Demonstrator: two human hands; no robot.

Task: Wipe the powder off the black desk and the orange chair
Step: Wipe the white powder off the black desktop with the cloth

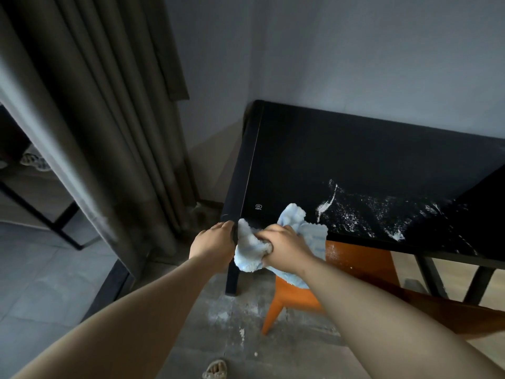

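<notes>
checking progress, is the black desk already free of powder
No, white powder lies scattered on the black desk right of the blue cloth.

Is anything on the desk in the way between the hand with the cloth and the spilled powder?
Nothing visible. Only bare black desk lies between the right hand, gripping the blue cloth, and the powder.

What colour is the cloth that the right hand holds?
Light blue; the cloth, gripped by the right hand, shows best in the head view.
</notes>
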